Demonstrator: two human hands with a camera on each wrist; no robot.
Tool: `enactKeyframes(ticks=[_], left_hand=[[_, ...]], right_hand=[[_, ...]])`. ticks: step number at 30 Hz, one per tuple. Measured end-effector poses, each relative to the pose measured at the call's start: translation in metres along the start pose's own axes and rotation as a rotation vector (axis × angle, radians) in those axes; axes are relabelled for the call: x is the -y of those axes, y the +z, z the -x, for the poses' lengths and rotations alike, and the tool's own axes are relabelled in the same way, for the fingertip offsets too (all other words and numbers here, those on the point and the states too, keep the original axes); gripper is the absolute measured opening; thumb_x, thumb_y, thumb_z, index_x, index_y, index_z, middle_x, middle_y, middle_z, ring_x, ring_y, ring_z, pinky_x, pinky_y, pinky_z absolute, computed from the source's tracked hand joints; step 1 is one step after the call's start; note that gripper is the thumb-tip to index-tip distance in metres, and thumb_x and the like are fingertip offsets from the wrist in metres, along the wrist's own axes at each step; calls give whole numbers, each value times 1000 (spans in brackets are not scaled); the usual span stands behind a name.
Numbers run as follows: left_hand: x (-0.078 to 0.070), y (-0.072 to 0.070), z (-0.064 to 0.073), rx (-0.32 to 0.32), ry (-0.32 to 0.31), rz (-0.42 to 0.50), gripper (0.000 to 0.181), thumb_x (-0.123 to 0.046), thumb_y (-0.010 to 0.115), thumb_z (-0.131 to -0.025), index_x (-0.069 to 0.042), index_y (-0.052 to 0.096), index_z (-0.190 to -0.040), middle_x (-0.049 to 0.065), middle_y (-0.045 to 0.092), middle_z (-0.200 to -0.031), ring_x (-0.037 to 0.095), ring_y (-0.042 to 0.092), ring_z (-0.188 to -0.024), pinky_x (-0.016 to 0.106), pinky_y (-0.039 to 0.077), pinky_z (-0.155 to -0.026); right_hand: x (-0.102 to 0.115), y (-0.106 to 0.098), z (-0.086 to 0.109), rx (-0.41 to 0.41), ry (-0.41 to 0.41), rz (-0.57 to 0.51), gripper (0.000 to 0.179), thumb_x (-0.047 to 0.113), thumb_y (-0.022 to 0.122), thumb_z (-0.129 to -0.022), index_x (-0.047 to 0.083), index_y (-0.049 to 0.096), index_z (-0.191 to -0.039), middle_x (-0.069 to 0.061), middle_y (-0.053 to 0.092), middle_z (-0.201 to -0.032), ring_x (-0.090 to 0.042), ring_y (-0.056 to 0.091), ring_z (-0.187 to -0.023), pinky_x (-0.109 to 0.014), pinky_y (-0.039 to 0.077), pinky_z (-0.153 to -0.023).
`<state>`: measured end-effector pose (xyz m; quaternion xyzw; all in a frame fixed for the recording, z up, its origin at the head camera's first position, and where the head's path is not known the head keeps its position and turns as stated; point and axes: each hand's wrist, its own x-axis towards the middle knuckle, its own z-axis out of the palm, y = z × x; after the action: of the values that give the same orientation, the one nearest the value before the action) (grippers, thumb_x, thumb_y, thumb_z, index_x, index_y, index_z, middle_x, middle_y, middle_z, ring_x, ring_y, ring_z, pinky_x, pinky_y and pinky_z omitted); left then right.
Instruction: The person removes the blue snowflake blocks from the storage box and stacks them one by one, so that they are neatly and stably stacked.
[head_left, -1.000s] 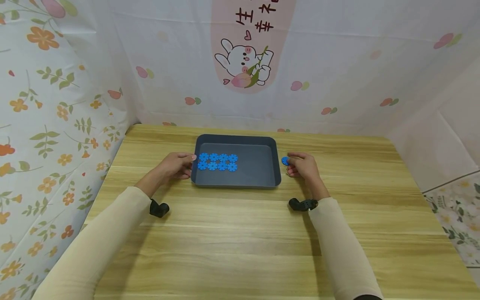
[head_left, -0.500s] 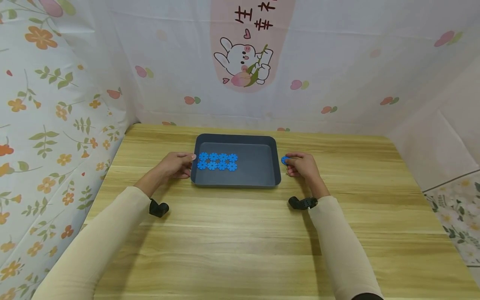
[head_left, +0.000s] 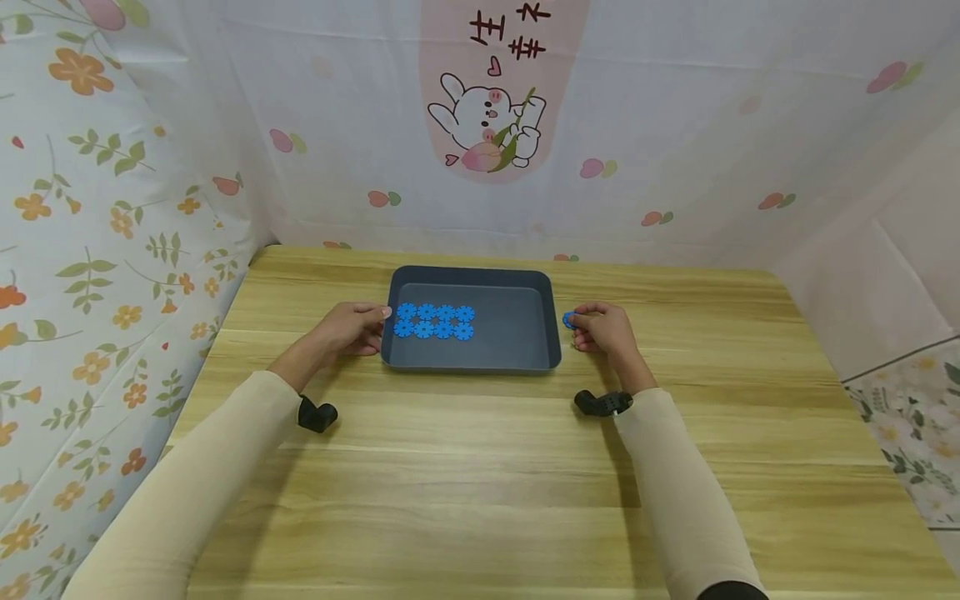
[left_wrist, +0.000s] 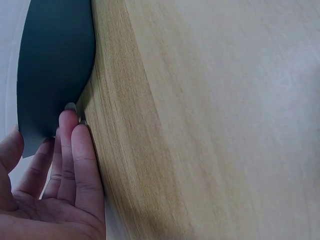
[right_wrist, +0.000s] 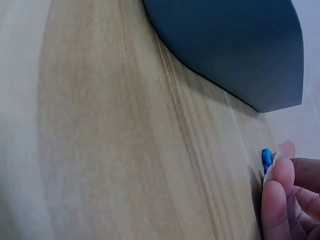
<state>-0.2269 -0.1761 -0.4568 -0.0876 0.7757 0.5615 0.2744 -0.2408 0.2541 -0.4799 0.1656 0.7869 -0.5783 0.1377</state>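
A dark grey rectangular tray (head_left: 510,333) stands on the wooden table. On its left half lie several blue notched plastic discs (head_left: 425,329), flat in two rows. My left hand (head_left: 351,327) grips the tray's left wall, thumb at the rim and fingers against the outside, as the left wrist view also shows on the tray wall (left_wrist: 55,65). Just right of the tray, my right hand (head_left: 606,327) pinches a blue disc (head_left: 567,320) between thumb and fingers. In the right wrist view only the edge of that disc (right_wrist: 266,159) shows; fingertips hide the rest.
The wooden table (head_left: 465,492) stretches in front of the tray and to both sides. Behind it hangs a printed cloth (head_left: 337,108), with a flowered cloth (head_left: 105,292) on the left. A black wrist camera (head_left: 317,416) sits on the left wrist, another (head_left: 600,404) on the right.
The disc in the right hand has turned slightly, so less of its face shows now. Both hands and the tray otherwise stay in place.
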Motion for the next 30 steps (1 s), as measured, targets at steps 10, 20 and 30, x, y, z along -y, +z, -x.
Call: enactKeyframes(ticks=[10,20,30], left_hand=[[1,-1,1,-10,3,-4,51,-40,52,-101,-10,49,-142,9,59,-104,11,62,-72,23,57,-68],[0,0,0,-6,9,8,52,-40,54,-100,-11,48,-144,8,60,-99,12,63,-69,25,58,-67],[1,-1,1,-12,12,4,50,-38,53,-101,-11,49,-143,4,63,-92,12,64,-68,26,58,-66]], right_hand=[[4,2,0,-15,11,-12,27,18,65,-96,4,55,-117,-1,66,-67,-7,62,-51,-23,56,-54],[6,-5,6,1,-5,6,39,23,64,-96,1,53,-126,-3,67,-68,-8,63,-51,-26,57,-54],[22,-7,8,-17,-33,58,40,27,60,-98,-1,53,-126,-3,64,-67,-10,61,-51,-29,58,-56]])
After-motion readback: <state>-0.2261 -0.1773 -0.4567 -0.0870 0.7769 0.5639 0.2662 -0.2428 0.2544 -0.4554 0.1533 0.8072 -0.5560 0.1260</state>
